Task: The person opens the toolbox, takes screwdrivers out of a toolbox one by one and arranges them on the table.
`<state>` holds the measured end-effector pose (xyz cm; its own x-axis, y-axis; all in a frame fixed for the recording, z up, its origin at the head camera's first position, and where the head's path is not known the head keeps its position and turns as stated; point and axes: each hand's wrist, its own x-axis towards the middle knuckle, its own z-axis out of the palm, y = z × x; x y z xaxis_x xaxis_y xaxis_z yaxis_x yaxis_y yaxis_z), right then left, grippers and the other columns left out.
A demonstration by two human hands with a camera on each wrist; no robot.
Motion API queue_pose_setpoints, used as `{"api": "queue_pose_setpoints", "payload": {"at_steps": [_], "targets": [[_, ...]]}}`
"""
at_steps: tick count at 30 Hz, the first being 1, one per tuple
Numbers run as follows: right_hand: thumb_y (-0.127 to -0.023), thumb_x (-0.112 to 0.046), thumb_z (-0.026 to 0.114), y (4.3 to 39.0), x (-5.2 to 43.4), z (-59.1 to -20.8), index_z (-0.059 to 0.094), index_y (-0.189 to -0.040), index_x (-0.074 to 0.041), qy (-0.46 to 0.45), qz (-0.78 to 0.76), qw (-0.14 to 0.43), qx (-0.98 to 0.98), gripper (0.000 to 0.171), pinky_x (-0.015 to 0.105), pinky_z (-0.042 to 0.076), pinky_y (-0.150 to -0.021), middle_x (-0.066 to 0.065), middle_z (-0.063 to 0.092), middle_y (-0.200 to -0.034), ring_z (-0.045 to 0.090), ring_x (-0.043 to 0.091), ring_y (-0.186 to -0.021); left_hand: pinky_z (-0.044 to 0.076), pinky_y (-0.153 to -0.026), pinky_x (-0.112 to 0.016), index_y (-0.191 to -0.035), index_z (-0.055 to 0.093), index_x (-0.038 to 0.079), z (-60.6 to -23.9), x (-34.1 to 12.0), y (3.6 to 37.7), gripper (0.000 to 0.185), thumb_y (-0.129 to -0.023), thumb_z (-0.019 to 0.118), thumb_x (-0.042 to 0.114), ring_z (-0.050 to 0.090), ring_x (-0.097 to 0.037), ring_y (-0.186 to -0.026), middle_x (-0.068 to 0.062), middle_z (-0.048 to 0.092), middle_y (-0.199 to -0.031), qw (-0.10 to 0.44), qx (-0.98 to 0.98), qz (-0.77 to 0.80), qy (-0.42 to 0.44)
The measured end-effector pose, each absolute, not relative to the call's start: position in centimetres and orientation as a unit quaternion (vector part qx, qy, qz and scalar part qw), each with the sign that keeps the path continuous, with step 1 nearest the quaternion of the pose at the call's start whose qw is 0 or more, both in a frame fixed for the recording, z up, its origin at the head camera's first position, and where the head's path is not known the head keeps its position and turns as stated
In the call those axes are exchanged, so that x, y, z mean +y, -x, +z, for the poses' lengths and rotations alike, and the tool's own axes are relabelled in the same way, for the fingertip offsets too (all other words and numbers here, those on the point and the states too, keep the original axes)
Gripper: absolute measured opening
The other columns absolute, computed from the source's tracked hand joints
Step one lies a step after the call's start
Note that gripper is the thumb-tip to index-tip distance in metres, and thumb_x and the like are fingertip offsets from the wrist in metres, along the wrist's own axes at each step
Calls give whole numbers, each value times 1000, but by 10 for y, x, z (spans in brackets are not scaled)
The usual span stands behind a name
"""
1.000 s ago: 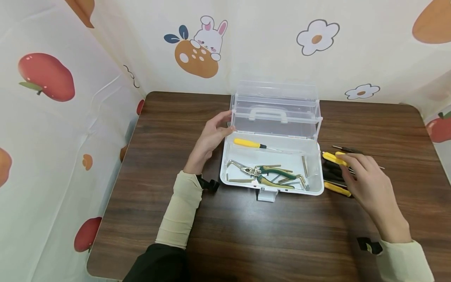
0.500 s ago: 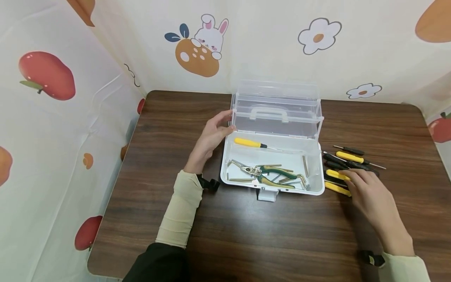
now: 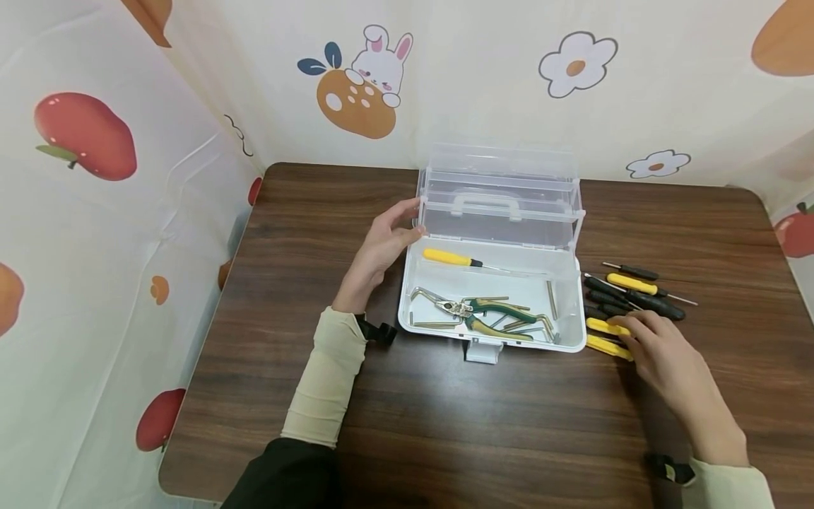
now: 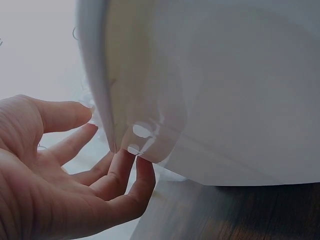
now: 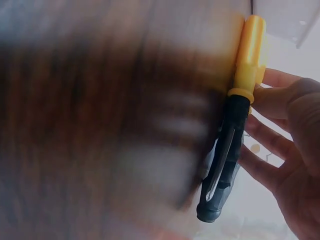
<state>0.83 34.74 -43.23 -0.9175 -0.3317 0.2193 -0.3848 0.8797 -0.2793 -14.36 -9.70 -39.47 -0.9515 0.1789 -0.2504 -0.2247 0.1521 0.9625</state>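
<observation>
**Fingertips on the yellow handles beside the open toolbox**

Fingers of the right hand (image 3: 668, 357) lie fairly straight and close together, their tips touching the two yellow-handled screwdrivers (image 3: 607, 336) nearest the person. Whether they actually pinch a handle cannot be told: the head view shows only contact, and the blurred right wrist view shows loosely spread fingers (image 5: 270, 165) lying against a yellow and a black handle. Just beyond those fingertips, farther from the person, lie the other screwdrivers (image 3: 636, 290), black ones and one more yellow one, side by side on the brown wooden table (image 3: 477, 431). Immediately to the left of the fingertips stands the right wall of the clear plastic toolbox (image 3: 490, 283), its lid raised at the back.

Fingers of the left hand (image 3: 378, 254) are relaxed and slightly apart, resting against the box's left rear corner; the left wrist view shows the fingertips (image 4: 125, 170) touching the box wall without curling round it. To the right of them, inside the box, lie a yellow screwdriver (image 3: 454, 259), green-handled pliers (image 3: 486, 316) and several hex keys (image 3: 528, 322). Cartoon-printed cloth (image 3: 356, 78) hangs behind and to the left of the table.
</observation>
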Motion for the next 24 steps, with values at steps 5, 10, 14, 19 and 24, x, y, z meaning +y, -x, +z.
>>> {"api": "queue_pose_setpoints", "payload": {"at_steps": [5,10,14,19,24], "targets": [[-80,12,79,-8,348,-433,72,-109,-6,-187,158,80,-966,34,56,48,-76,15,66,-106,62,37,-94,49,-102,-44,-154,52,22,-394,-97,144,55,-102,65,10,68,-29,-109,-12,56,-149,156,742,651,15],[-80,10,80,-5,349,-430,73,-108,-6,-177,155,59,-970,33,58,48,-75,16,67,-104,62,38,-93,48,-104,-45,-154,52,23,-394,-97,144,55,-102,65,11,68,-29,-109,-12,56,-149,156,744,649,18],[-81,10,80,-4,349,-426,73,-109,-7,-167,148,38,-974,33,58,48,-74,16,67,-103,62,38,-92,47,-106,-47,-154,52,23,-395,-96,144,55,-102,66,12,68,-29,-109,-12,56,-149,153,747,647,14],[-82,8,79,-2,347,-419,73,-110,-7,-162,147,43,-975,32,59,48,-75,16,68,-101,63,40,-92,47,-106,-46,-154,52,23,-395,-96,144,55,-102,66,11,68,-30,-108,-12,57,-149,152,747,647,13],[-82,7,81,1,342,-405,72,-114,-5,-149,146,53,-976,35,63,50,-74,19,69,-106,63,42,-96,47,-105,-45,-154,52,23,-394,-97,143,55,-102,65,11,68,-30,-109,-12,57,-149,152,746,648,15]]}}
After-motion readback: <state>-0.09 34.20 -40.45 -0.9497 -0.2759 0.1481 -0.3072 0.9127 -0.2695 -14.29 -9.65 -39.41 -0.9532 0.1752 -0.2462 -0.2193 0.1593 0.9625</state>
